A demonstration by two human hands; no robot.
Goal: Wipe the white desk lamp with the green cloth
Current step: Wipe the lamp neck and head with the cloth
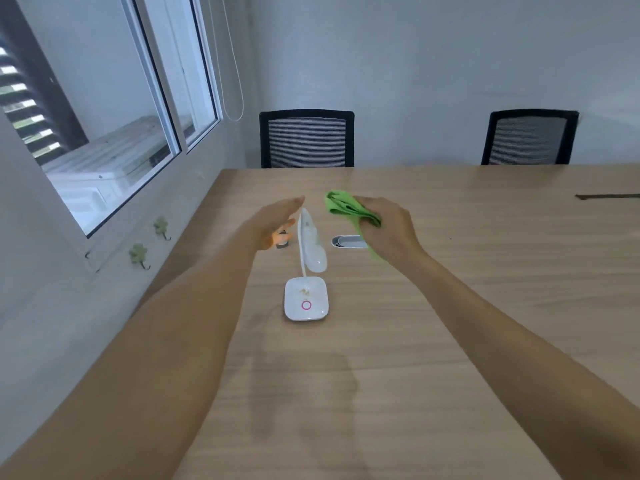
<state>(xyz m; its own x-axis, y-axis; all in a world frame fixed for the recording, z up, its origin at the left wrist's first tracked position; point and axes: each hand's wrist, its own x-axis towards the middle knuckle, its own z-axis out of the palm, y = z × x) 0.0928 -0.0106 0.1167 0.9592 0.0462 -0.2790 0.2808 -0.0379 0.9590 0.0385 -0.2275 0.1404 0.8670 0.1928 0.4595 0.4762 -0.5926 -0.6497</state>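
Note:
The white desk lamp stands on the wooden table, with a square base bearing a pink ring and some brownish specks. Its long head rises from a thin neck and tilts away from me. My left hand is just left of the lamp head, fingers spread, holding nothing; whether it touches the head is unclear. My right hand hovers right of the lamp head, closed around the bunched green cloth, which sticks out toward the lamp but stays apart from it.
A grey cable-port slot lies in the table behind the lamp. A small dark object sits partly hidden under my left hand. Two black mesh chairs stand at the far edge. A window and wall run along the left.

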